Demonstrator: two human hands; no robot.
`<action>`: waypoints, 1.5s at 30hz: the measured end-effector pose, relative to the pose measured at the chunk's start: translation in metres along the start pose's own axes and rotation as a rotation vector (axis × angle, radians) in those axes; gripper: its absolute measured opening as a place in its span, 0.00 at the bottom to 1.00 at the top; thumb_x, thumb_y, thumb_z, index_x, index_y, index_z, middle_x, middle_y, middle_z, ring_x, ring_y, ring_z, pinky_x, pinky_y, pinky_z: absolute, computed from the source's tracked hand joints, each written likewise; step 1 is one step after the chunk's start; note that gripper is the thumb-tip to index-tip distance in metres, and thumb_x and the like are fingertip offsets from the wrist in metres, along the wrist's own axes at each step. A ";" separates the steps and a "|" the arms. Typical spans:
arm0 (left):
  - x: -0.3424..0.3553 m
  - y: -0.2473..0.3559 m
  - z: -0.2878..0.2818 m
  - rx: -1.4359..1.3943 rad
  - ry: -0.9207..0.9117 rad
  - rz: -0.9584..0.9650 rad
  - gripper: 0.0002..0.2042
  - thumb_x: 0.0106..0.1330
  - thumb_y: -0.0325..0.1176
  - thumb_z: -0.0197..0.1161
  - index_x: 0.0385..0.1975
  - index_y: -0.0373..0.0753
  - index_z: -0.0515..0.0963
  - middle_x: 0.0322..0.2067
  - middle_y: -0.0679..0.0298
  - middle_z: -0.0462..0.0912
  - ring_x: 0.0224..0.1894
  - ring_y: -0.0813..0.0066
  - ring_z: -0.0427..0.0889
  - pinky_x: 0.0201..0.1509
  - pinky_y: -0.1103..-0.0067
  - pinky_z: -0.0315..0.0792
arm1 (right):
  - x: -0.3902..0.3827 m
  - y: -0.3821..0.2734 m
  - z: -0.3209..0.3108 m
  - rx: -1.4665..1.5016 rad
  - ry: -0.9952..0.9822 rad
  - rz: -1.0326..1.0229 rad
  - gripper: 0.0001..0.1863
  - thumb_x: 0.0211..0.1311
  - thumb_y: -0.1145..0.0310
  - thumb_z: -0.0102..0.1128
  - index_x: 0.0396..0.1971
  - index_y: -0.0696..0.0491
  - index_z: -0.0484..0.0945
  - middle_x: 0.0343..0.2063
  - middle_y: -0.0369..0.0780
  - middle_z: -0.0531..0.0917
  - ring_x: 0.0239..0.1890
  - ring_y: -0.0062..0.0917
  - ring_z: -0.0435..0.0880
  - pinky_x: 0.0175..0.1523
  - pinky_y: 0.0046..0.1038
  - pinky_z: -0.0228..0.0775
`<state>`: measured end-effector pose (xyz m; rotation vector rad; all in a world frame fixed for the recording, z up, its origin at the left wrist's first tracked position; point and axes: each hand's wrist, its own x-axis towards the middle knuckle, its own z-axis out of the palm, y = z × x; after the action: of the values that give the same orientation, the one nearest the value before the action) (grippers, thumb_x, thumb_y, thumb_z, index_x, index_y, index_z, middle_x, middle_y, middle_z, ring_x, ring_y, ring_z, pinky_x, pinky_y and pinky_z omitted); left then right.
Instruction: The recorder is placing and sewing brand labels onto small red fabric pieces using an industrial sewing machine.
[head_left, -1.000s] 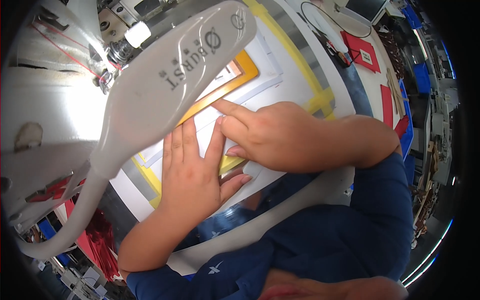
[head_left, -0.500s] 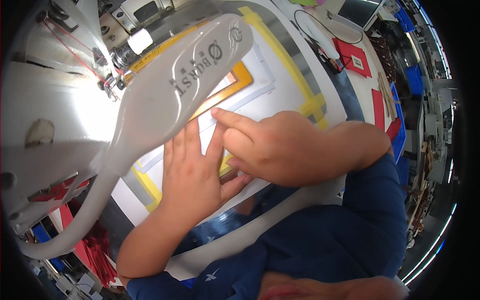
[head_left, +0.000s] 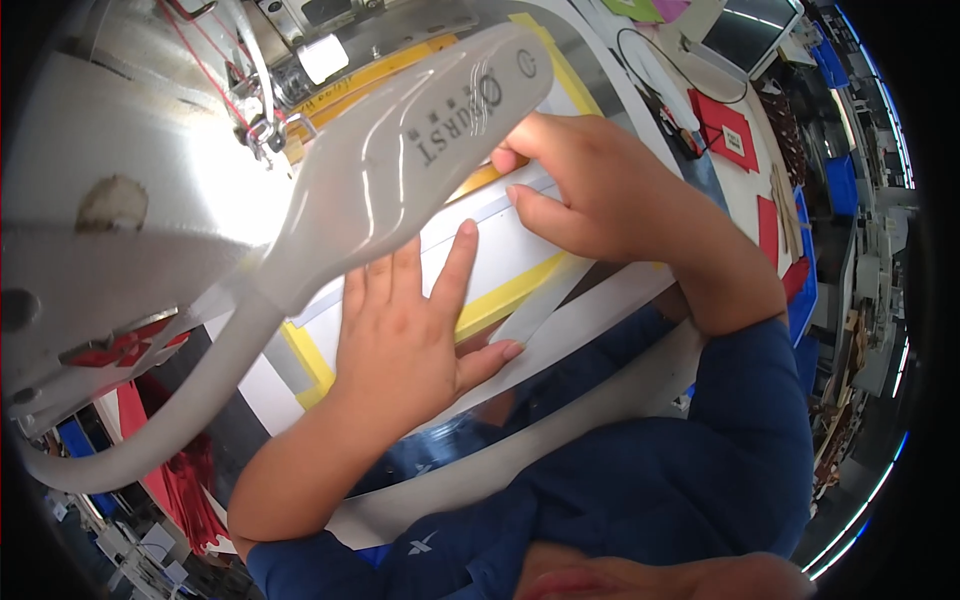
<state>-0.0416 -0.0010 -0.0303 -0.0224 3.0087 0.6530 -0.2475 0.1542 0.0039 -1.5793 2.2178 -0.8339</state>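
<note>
My left hand (head_left: pixel 400 320) lies flat with spread fingers on a white sheet (head_left: pixel 490 260), its thumb stretched toward the near edge. The sheet has yellow tape (head_left: pixel 505 298) along its near side and a pale blue-grey strip across it. My right hand (head_left: pixel 600 190) hovers over the sheet's far right part, thumb apart from the fingers. Its index fingertip is hidden behind the lamp head. Beside those fingers, part of an orange-yellow frame (head_left: pixel 478 181) shows under the lamp; the rest is covered.
A white gooseneck lamp (head_left: pixel 370 170) blocks part of the work. At the left stands a sewing machine (head_left: pixel 130 150) with red thread. Red pieces (head_left: pixel 722 130), a cable and a laptop-like screen (head_left: pixel 745 35) lie at the right. Red cloth (head_left: pixel 185 480) hangs at the lower left.
My right hand has moved away from my left hand, toward the far right and the lamp. My left fingers have spread wider. The view has shifted slightly, and more of the sheet's near tape shows.
</note>
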 end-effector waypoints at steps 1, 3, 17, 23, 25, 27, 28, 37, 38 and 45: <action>-0.001 -0.001 -0.001 -0.010 -0.006 0.000 0.51 0.57 0.59 0.78 0.78 0.41 0.65 0.75 0.31 0.56 0.78 0.28 0.55 0.79 0.45 0.51 | 0.001 0.001 0.002 0.001 0.007 -0.007 0.11 0.61 0.74 0.60 0.44 0.53 0.74 0.33 0.48 0.85 0.38 0.52 0.84 0.43 0.50 0.72; -0.001 -0.001 -0.001 -0.021 -0.013 -0.002 0.50 0.57 0.58 0.78 0.78 0.41 0.66 0.75 0.31 0.56 0.78 0.28 0.56 0.79 0.46 0.51 | 0.002 0.000 0.002 0.004 0.013 -0.014 0.11 0.61 0.74 0.60 0.44 0.53 0.74 0.32 0.48 0.85 0.37 0.52 0.84 0.42 0.50 0.72; -0.012 -0.002 0.008 0.023 0.109 0.009 0.48 0.60 0.62 0.75 0.77 0.41 0.68 0.72 0.31 0.62 0.74 0.30 0.62 0.78 0.45 0.55 | 0.019 0.007 0.018 -0.304 0.020 -0.303 0.09 0.48 0.78 0.62 0.32 0.54 0.76 0.25 0.45 0.82 0.30 0.48 0.84 0.35 0.47 0.73; -0.021 -0.004 0.015 0.020 0.181 0.008 0.46 0.63 0.64 0.71 0.76 0.41 0.69 0.70 0.29 0.65 0.74 0.32 0.64 0.77 0.44 0.58 | 0.044 -0.006 0.018 -0.241 -0.148 -0.415 0.09 0.50 0.75 0.64 0.33 0.53 0.79 0.27 0.44 0.83 0.32 0.45 0.85 0.38 0.43 0.76; -0.023 -0.004 0.018 0.048 0.225 0.012 0.44 0.62 0.65 0.71 0.73 0.41 0.72 0.70 0.30 0.66 0.74 0.33 0.65 0.77 0.45 0.59 | 0.056 -0.019 0.020 -0.200 -0.355 -0.311 0.10 0.54 0.73 0.64 0.37 0.51 0.80 0.31 0.43 0.84 0.38 0.43 0.86 0.43 0.43 0.77; -0.025 -0.006 0.021 0.043 0.249 0.021 0.43 0.62 0.64 0.71 0.71 0.40 0.74 0.69 0.29 0.68 0.74 0.33 0.66 0.76 0.45 0.60 | 0.062 -0.033 0.021 -0.199 -0.426 -0.283 0.11 0.54 0.73 0.64 0.39 0.51 0.80 0.32 0.42 0.84 0.40 0.43 0.86 0.44 0.42 0.77; -0.027 -0.006 0.021 0.057 0.259 0.023 0.42 0.62 0.64 0.71 0.69 0.39 0.76 0.68 0.29 0.69 0.73 0.33 0.67 0.76 0.45 0.60 | 0.068 -0.039 0.023 -0.180 -0.485 -0.263 0.13 0.54 0.72 0.63 0.41 0.50 0.79 0.33 0.42 0.84 0.41 0.43 0.86 0.45 0.42 0.77; -0.041 -0.011 0.020 0.186 0.377 0.083 0.37 0.67 0.60 0.68 0.62 0.30 0.79 0.62 0.32 0.78 0.68 0.36 0.75 0.72 0.50 0.67 | 0.081 -0.055 0.028 -0.435 -0.534 -0.243 0.25 0.48 0.73 0.64 0.51 0.55 0.85 0.32 0.47 0.88 0.35 0.45 0.88 0.42 0.42 0.79; -0.051 -0.017 0.013 0.205 0.367 0.040 0.37 0.67 0.60 0.68 0.62 0.30 0.79 0.62 0.32 0.78 0.68 0.36 0.75 0.72 0.50 0.67 | 0.073 -0.055 0.032 -0.331 -0.425 -0.276 0.31 0.48 0.73 0.63 0.58 0.53 0.83 0.31 0.43 0.85 0.36 0.45 0.87 0.41 0.42 0.79; -0.165 -0.072 -0.077 0.427 0.343 -0.372 0.12 0.73 0.38 0.66 0.47 0.37 0.85 0.40 0.56 0.87 0.46 0.56 0.87 0.53 0.63 0.80 | 0.002 -0.030 0.021 -0.202 -0.131 -0.231 0.33 0.55 0.77 0.65 0.65 0.55 0.80 0.33 0.41 0.80 0.33 0.33 0.79 0.43 0.33 0.73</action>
<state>0.1208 -0.0981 0.0211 -0.7178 3.2520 -0.0382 -0.2142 0.1393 0.0059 -1.9532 2.1099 -0.5581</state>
